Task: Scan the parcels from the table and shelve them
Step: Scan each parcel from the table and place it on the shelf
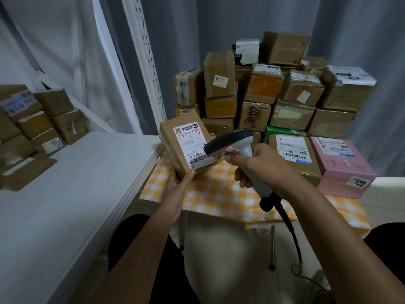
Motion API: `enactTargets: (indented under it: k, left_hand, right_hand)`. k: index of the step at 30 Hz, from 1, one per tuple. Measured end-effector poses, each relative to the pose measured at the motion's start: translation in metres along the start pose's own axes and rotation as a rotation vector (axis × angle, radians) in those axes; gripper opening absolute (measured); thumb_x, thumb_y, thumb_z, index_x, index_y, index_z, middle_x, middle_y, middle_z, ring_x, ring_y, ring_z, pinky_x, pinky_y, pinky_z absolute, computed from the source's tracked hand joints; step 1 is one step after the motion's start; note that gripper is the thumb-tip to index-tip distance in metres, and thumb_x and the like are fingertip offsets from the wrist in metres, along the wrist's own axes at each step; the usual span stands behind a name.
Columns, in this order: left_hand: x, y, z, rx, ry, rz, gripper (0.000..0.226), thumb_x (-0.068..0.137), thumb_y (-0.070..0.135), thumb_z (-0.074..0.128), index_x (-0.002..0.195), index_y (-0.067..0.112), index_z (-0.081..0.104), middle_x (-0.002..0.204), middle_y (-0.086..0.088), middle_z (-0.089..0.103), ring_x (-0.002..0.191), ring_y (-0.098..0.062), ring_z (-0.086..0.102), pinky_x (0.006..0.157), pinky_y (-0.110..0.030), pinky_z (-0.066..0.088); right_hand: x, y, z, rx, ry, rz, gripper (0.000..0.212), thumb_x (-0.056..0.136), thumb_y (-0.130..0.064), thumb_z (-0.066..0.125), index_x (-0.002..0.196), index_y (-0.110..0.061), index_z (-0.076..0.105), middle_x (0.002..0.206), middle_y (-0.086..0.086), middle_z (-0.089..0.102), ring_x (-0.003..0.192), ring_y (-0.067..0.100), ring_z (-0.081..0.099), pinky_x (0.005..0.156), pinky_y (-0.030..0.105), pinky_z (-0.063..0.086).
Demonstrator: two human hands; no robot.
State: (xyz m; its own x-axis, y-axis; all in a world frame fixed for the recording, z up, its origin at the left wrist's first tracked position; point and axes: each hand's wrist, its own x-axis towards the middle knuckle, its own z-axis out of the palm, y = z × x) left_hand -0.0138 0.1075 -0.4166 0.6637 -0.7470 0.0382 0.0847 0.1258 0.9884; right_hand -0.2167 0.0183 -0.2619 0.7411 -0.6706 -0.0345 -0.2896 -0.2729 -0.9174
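Two bare forearms reach forward from the bottom of the view, over the person's dark-clad knees. The right hand [260, 165] has its fingers curled round the grey grip of one handheld scanner [232, 145], forefinger along the trigger side; a black cable [289, 229] hangs from the handle's base. The left hand [178, 185] holds one small cardboard parcel [186, 145] from below, thumb pressed on its lower front edge. The parcel is tilted, its white label with red handwriting facing the scanner's dark head, which sits just beside the label. Both are above the near left corner of the table [219, 194], covered in a yellow checked cloth. On the table behind the parcel is a stack of well over a dozen brown boxes [274, 91], and to its right one pink box [341, 165]. Left of the table stands a white shelf [76, 183] bearing roughly eight shelved boxes [37, 121].
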Motion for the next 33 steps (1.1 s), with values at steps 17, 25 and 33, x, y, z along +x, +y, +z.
enactTargets:
  k: [17, 25, 33]
  left_hand:
    - [-0.002, 0.001, -0.001, -0.016, -0.013, -0.016, 0.084, 0.075, 0.056, 0.072, 0.151, 0.036, 0.041, 0.141, 0.017, 0.058, 0.131, -0.001, 0.049, 0.104, -0.026, 0.039]
    - [0.0, 0.002, -0.002, -0.078, 0.047, -0.078, 0.084, 0.078, 0.056, 0.074, 0.152, 0.03, 0.042, 0.147, 0.011, 0.055, 0.138, -0.01, 0.045, 0.116, -0.037, 0.028]
    - [-0.024, 0.04, -0.025, -0.257, 0.309, -0.183, 0.036, 0.088, 0.045, 0.071, 0.115, 0.021, 0.07, 0.123, -0.008, 0.068, 0.125, -0.025, 0.059, 0.114, -0.046, 0.042]
  right_hand:
    - [-0.005, -0.003, -0.008, -0.046, 0.003, 0.039, 0.025, 0.095, -0.031, 0.065, 0.078, -0.012, 0.066, 0.06, 0.006, 0.069, 0.047, 0.012, 0.061, 0.044, 0.017, 0.044]
    - [0.002, -0.002, 0.0, -0.029, 0.01, 0.012, 0.022, 0.095, -0.029, 0.065, 0.088, -0.009, 0.068, 0.065, 0.009, 0.071, 0.051, 0.016, 0.064, 0.05, 0.024, 0.049]
    - [0.022, -0.024, 0.044, -0.085, 0.013, -0.171, 0.029, 0.093, -0.029, 0.066, 0.079, -0.004, 0.069, 0.065, 0.015, 0.072, 0.06, 0.031, 0.07, 0.054, 0.029, 0.053]
